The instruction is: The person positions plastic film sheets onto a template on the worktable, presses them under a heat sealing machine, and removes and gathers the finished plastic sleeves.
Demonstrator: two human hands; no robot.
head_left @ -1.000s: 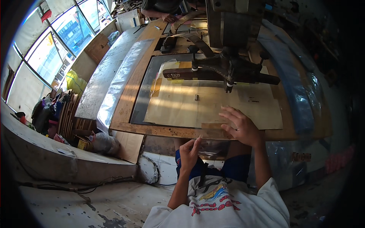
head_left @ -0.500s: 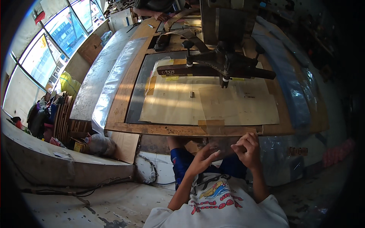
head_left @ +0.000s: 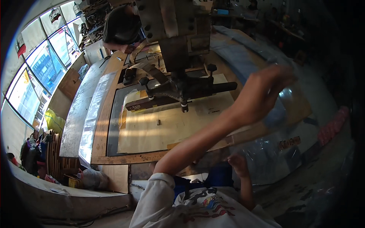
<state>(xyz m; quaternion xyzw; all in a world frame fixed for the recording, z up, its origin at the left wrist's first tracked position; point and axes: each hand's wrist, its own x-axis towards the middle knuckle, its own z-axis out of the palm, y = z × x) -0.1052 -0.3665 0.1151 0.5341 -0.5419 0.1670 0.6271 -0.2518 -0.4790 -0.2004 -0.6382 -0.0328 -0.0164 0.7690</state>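
My left hand (head_left: 262,91) reaches across to the right, raised over the right side of the wooden-edged work table (head_left: 129,159). Motion smears its fingers, so their grip cannot be read. Close to my lap, past the table's front edge, my right hand (head_left: 238,162) is held up with curled fingers; whatever they may hold cannot be made out. On the table lies a pale yellowish sheet (head_left: 171,131) with brown tape patches and a small block (head_left: 158,122) on it. Above the sheet hangs a dark press head with a long bar (head_left: 205,92). My left forearm hides the sheet's right part.
Clear plastic film (head_left: 99,110) runs along the table's left side; bluish plastic (head_left: 237,59) lies at the right. Across the table is another person's hand (head_left: 127,48). Bags and boards (head_left: 53,152) stand at the left. A pink bubbly roll (head_left: 334,127) sits far right.
My left hand has swung from in front of my lap up and across to the right. My right hand has dropped slightly lower. The view has shifted, moving the table leftward.
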